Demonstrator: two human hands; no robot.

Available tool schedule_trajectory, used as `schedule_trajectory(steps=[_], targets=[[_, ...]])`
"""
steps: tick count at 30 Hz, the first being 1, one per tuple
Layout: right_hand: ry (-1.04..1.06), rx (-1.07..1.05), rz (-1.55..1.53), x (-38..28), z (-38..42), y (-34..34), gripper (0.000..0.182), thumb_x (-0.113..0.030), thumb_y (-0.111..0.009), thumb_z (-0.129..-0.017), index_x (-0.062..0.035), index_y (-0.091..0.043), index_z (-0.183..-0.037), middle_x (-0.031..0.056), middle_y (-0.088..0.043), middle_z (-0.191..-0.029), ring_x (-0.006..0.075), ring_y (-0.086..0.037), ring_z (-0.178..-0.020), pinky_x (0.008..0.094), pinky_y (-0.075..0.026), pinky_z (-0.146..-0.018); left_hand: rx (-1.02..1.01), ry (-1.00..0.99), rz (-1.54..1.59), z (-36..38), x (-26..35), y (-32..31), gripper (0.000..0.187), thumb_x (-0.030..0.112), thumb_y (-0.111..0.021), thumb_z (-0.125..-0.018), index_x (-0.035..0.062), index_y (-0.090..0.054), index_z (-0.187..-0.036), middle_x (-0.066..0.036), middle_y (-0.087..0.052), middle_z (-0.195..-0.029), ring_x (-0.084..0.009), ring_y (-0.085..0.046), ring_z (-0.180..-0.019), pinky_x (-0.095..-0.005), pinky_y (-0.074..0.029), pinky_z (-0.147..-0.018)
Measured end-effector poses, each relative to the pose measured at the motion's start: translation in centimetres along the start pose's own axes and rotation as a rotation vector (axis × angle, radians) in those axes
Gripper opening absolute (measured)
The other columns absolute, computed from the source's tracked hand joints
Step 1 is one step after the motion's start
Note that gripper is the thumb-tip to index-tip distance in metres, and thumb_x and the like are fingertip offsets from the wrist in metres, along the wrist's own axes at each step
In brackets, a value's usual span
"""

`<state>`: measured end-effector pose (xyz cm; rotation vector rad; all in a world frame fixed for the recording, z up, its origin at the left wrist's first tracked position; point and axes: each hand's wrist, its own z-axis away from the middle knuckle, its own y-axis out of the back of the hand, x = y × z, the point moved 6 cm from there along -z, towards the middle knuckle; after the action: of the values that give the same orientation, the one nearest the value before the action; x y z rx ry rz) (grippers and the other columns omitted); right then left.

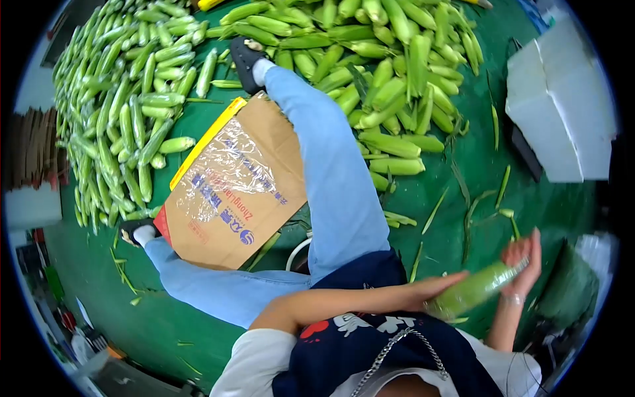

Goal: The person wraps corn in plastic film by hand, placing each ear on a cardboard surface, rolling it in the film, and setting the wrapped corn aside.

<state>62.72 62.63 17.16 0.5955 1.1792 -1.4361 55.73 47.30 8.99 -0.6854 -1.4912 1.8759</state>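
A green ear of corn in clear plastic film (477, 288) is held at a slant in front of my torso, at the lower right. My left hand (438, 290) reaches across my body and grips its lower left end. At the upper right end my right hand (521, 266) closes round the film, with the fingers curled and partly blurred. A flat cardboard sheet (245, 178) with clear plastic film (235, 162) on it lies between my legs.
Film-wrapped corn (142, 99) is heaped at the upper left. Unwrapped corn (387, 92) is piled at the top centre and right. A white box (549, 99) stands at the right. Loose husk leaves (433, 210) lie on the green floor (370, 228).
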Motion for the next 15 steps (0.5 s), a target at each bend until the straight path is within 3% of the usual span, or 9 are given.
schedule_trajectory(steps=[3,4,6,7,8,10,12,13,15], targets=[[-0.167,0.401,0.009,6.8,-3.4,-0.9,0.031,-0.024,-0.059,-0.091,-0.0157,-0.042,-0.066,-0.0020,-0.041,-0.056,0.0104,-0.042,-0.049,0.0256,-0.036,-0.047,0.578,-0.700,-0.775,5.3,4.3,4.7,0.050,0.040,-0.064,-0.086,0.0041,-0.052,-0.118,-0.010,-0.061,-0.105,-0.0190,-0.062,-0.094,-0.0330,-0.051,-0.077],[-0.186,0.302,-0.014,9.7,-4.3,-2.1,0.026,-0.023,-0.058,-0.090,-0.0149,-0.045,-0.070,-0.0010,-0.046,-0.060,0.0121,-0.047,-0.054,0.0280,-0.042,-0.052,0.807,-0.985,-1.079,10.1,7.0,2.5,0.052,0.028,-0.071,-0.082,0.0028,-0.050,-0.122,-0.012,-0.060,-0.111,-0.0202,-0.060,-0.101,-0.0342,-0.050,-0.085],[-0.323,0.184,0.001,16.1,-5.1,-5.5,0.015,-0.019,-0.055,-0.091,-0.0099,-0.053,-0.079,0.0025,-0.052,-0.067,0.0167,-0.054,-0.063,0.0319,-0.048,-0.061,1.114,-1.226,-1.508,16.1,10.0,-0.7,0.051,0.018,-0.078,-0.071,-0.0001,-0.056,-0.113,-0.013,-0.064,-0.094,-0.0285,-0.065,-0.085,-0.0335,-0.053,-0.071],[-0.229,0.036,0.004,18.6,-5.0,-7.6,0.019,-0.019,-0.053,-0.092,-0.0030,-0.059,-0.082,0.0083,-0.059,-0.074,0.0207,-0.059,-0.068,0.0338,-0.049,-0.064,1.201,-1.178,-1.611,18.3,10.3,-1.8,0.041,0.015,-0.077,-0.070,0.0004,-0.060,-0.104,-0.013,-0.064,-0.091,-0.0301,-0.065,-0.082,-0.0337,-0.053,-0.071],[-0.307,-0.133,0.129,20.9,-4.8,-10.2,0.020,-0.016,-0.053,-0.092,-0.0027,-0.060,-0.079,0.0078,-0.060,-0.075,0.0181,-0.059,-0.069,0.0304,-0.048,-0.063,1.286,-1.132,-1.720,20.2,10.8,-2.7,0.031,0.012,-0.076,-0.069,0.0009,-0.064,-0.096,-0.013,-0.065,-0.089,-0.0316,-0.065,-0.079,-0.0339,-0.053,-0.071],[-0.472,-0.177,0.148,23.2,-4.0,-15.6,0.013,-0.011,-0.060,-0.086,-0.0028,-0.062,-0.076,0.0056,-0.060,-0.073,0.0149,-0.057,-0.067,0.0281,-0.046,-0.062,1.319,-1.370,-1.959,23.3,11.1,-4.5,0.014,0.006,-0.072,-0.072,0.0000,-0.067,-0.083,-0.016,-0.066,-0.091,-0.0305,-0.065,-0.075,-0.0364,-0.052,-0.073],[-0.803,-0.354,0.178,25.6,-2.0,-19.6,0.010,-0.014,-0.063,-0.082,-0.0047,-0.063,-0.081,0.0041,-0.061,-0.076,0.0143,-0.058,-0.067,0.0305,-0.050,-0.064,1.320,-1.513,-1.949,25.7,10.3,-5.3,0.023,0.011,-0.076,-0.068,0.0047,-0.067,-0.089,-0.011,-0.067,-0.092,-0.0271,-0.065,-0.081,-0.0378,-0.054,-0.070],[-0.932,-0.353,0.163,27.2,-0.3,-21.0,0.016,-0.023,-0.066,-0.077,-0.0082,-0.062,-0.079,0.0056,-0.060,-0.072,0.0169,-0.059,-0.063,0.0341,-0.048,-0.054,1.310,-1.508,-1.957,25.0,11.2,-5.2,0.023,0.011,-0.076,-0.068,0.0047,-0.067,-0.089,-0.011,-0.067,-0.092,-0.0271,-0.065,-0.081,-0.0378,-0.054,-0.070],[-1.176,-0.610,0.060,29.1,3.7,-23.7,0.019,-0.029,-0.062,-0.083,-0.0103,-0.062,-0.087,0.0049,-0.062,-0.077,0.0160,-0.060,-0.065,0.0276,-0.049,-0.052,0.965,-2.490,-1.300,26.6,11.1,-4.8,0.031,0.013,-0.077,-0.067,0.0038,-0.066,-0.095,-0.010,-0.068,-0.089,-0.0270,-0.066,-0.080,-0.0377,-0.053,-0.072]])
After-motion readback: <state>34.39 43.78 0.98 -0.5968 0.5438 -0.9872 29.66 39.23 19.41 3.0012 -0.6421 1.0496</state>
